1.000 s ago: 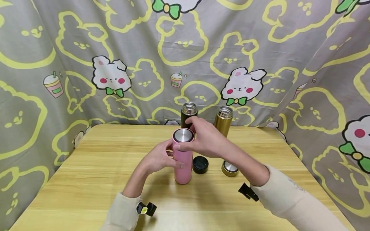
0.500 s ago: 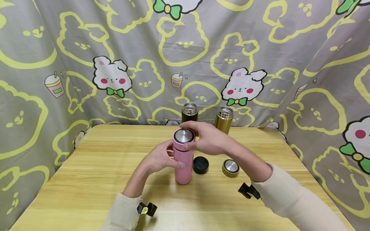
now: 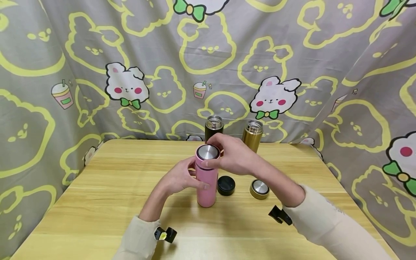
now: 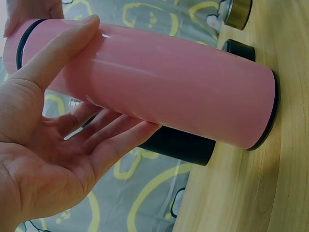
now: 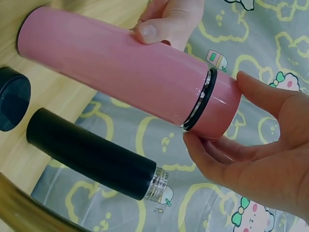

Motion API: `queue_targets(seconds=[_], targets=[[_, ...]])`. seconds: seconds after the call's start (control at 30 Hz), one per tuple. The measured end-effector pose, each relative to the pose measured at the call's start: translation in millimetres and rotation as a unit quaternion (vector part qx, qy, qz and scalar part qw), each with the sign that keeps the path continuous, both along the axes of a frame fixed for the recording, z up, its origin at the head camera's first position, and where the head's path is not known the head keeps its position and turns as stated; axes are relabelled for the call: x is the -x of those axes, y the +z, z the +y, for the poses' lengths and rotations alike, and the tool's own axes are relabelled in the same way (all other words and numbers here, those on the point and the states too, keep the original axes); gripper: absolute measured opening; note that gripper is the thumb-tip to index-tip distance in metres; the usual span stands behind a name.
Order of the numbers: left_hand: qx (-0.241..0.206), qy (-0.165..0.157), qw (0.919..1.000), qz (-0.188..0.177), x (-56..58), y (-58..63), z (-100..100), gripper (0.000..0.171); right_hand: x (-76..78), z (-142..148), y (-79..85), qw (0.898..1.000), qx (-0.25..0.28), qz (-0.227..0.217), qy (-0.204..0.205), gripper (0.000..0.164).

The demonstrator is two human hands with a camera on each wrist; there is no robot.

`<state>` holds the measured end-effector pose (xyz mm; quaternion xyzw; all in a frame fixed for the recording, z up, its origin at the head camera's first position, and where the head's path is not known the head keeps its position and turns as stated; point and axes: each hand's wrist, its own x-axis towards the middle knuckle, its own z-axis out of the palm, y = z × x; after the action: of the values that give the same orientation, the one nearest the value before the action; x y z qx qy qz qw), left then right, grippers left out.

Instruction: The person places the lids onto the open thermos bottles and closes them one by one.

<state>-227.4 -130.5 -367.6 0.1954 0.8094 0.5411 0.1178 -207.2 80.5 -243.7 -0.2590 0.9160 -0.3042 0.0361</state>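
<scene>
A pink thermos bottle [image 3: 206, 187] stands upright on the table, slim and glossy. My left hand [image 3: 178, 177] holds its body, the thumb along the near side and the fingers behind. My right hand [image 3: 232, 153] grips the pink lid [image 5: 223, 104], which has a brushed metal disc on top. In the right wrist view a thin uneven gap with some metal shows between the lid's black ring and the body. Behind stands a lidless black thermos bottle [image 5: 91, 152], partly hidden by my right hand in the head view.
A lidless gold thermos bottle [image 3: 252, 135] stands at the back right. A black lid [image 3: 225, 185] lies just right of the pink bottle, a gold lid [image 3: 259, 189] farther right. The wooden table [image 3: 107, 187] meets a patterned curtain [image 3: 162, 50] behind.
The right hand's fingers and thumb have shifted round the pink lid, first rightward, then slightly back left. The left hand and the bottle have stayed in place.
</scene>
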Motion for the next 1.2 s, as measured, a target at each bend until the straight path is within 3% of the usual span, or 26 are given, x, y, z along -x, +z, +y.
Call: queue_targets(seconds=[0.2,0.67,0.97,1.2], targets=[[-0.002,0.002,1.0000,-0.008,-0.5,-1.7,0.8,0.079,0.4,-1.6,-7.3,0.999,-0.001,0.025,-0.026,0.054],[0.001,0.011,0.9998,-0.017,1.3,-1.7,0.3,0.074,0.3,-4.4,-15.3,0.997,0.019,0.067,-0.032,0.060],[0.001,0.008,0.9999,-0.012,1.0,-1.7,0.5,0.076,-0.7,-3.8,-12.0,0.998,0.005,0.055,-0.032,0.062],[-0.002,0.002,0.9999,-0.010,1.2,-1.2,0.2,0.073,0.6,4.4,1.8,1.000,0.006,-0.020,0.016,0.073]])
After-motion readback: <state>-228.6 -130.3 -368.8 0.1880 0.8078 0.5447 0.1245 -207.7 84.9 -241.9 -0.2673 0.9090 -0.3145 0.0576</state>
